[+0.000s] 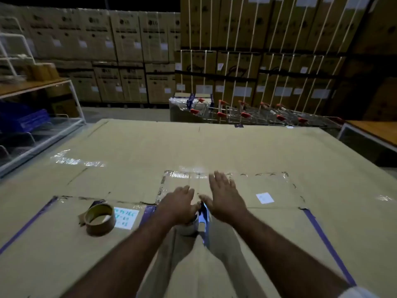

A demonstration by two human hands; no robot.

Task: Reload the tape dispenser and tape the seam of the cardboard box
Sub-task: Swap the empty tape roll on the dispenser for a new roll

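Observation:
A small cardboard box (268,186) lies flat on a big cardboard-covered worktop (150,147), with clear tape over its far edge. My left hand (179,203) grips a blue tape dispenser (203,218) that carries a whitish roll, set on the box's seam at its near edge. My right hand (223,195) lies flat on the box just right of the dispenser, fingers spread and pointing away. A second roll of brown tape (99,219) stands on the worktop left of my left arm.
A white label (264,198) sits on the box right of my hand. A white rack with blue trays (23,119) stands at the left. Shopping trolleys (247,114) and stacked cartons (257,61) fill the back. A wooden table (373,131) is at right.

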